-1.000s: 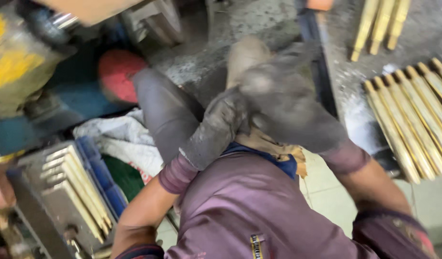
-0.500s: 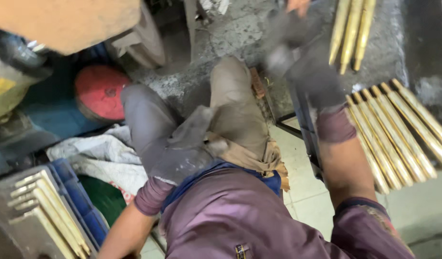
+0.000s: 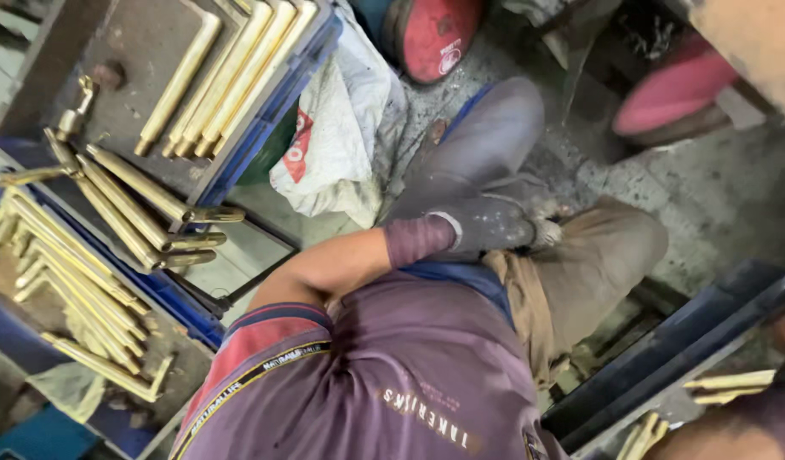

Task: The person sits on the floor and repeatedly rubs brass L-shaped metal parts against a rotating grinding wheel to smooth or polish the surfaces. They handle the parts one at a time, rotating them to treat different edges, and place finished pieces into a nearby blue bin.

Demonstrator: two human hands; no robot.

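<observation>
Lowered from the brass rods (image 3: pixel 120 200), gloved left hand (image 3: pixel 486 226) rests on thigh (image 3: pixel 495 153).

Brass rods (image 3: pixel 120 204): yellow metal, smooth, dull sheen. Glove (image 3: pixel 486 226) on left hand: dark cloth, grimy, matt. Sack (image 3: pixel 337 128): white woven cloth. Floor (image 3: pixel 707 196): rough concrete.

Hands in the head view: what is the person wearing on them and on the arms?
The left hand wears a dark grey, dusty work glove with a maroon knit cuff; the forearm above it is bare. The purple short sleeve has red and dark stripes at its hem. The right hand cannot be made out, only part of an arm at the lower right.
</observation>
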